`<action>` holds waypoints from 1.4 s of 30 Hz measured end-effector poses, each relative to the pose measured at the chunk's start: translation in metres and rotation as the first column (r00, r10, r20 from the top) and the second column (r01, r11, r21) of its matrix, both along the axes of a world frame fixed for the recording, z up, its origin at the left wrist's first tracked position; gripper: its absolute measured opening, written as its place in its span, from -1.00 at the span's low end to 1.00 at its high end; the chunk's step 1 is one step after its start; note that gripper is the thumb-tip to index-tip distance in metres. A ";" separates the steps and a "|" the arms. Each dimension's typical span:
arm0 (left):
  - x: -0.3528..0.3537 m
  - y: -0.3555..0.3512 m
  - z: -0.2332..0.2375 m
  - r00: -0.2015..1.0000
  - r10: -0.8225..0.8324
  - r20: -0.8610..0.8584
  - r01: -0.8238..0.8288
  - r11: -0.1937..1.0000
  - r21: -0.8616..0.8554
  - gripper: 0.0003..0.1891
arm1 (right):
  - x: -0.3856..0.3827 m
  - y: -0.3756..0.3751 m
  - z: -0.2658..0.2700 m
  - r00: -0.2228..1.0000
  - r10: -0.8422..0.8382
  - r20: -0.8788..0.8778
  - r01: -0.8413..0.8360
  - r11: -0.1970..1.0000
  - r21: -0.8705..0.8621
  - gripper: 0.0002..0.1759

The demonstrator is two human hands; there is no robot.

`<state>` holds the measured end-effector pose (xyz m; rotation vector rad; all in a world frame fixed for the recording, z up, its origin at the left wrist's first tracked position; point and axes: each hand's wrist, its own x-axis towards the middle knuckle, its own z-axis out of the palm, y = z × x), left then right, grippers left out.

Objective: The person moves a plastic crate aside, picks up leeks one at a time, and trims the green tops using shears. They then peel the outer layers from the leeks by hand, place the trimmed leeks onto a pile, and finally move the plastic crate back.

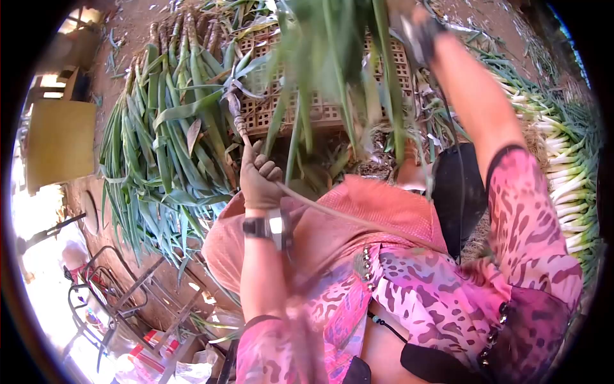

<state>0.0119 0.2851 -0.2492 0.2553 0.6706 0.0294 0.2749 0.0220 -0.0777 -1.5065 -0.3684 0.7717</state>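
Observation:
My left hand [260, 174], in a brown glove, is closed around a thin tan hose [358, 221]. The hose runs from the fist across my lap, and a wrapped, nozzle-like tip [235, 112] sticks up above my fingers. At the top edge my right hand [407, 11] is blurred and partly cut off, so its fingers cannot be made out. Long green onion leaves [329, 57], smeared by motion, hang beside it in front of a tan plastic crate [320, 120].
Untrimmed green onions [166, 115] lie piled at left. Cleaned ones with white stems [569, 185] line the right side. A pink cloth [390, 208] covers my lap. A yellow board [61, 144] and a metal frame [134, 291] stand at far left.

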 end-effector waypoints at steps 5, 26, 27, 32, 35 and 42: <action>-0.005 0.009 0.107 0.999 -0.013 -0.053 0.029 0.944 0.328 -0.72 | 0.018 0.053 0.051 0.914 -0.089 0.397 0.139 0.985 -0.099 -0.15; 0.015 0.004 0.071 0.994 0.002 -0.109 0.041 0.916 0.399 -0.80 | 0.017 0.181 -0.113 0.855 0.412 0.316 -0.072 0.697 -0.713 -0.65; 0.014 0.004 0.079 0.995 -0.005 -0.103 0.050 0.897 0.440 -0.80 | 0.039 0.177 -0.078 0.876 0.406 0.259 -0.170 0.763 -0.623 -0.64; 0.008 -0.006 0.072 0.999 -0.025 0.030 0.001 0.786 0.618 -0.79 | 0.055 0.186 0.087 0.793 0.391 0.467 -0.121 0.853 -0.508 -0.67; 0.007 -0.013 0.068 0.995 -0.058 0.080 -0.007 0.765 0.643 -0.81 | 0.023 0.179 0.095 0.407 0.594 0.693 0.108 0.723 -0.683 -0.68; -0.001 -0.032 0.053 0.907 -0.420 -0.015 0.229 0.465 0.855 -0.68 | -0.128 0.166 -0.081 0.837 0.044 -0.545 -0.091 0.994 -0.061 -0.71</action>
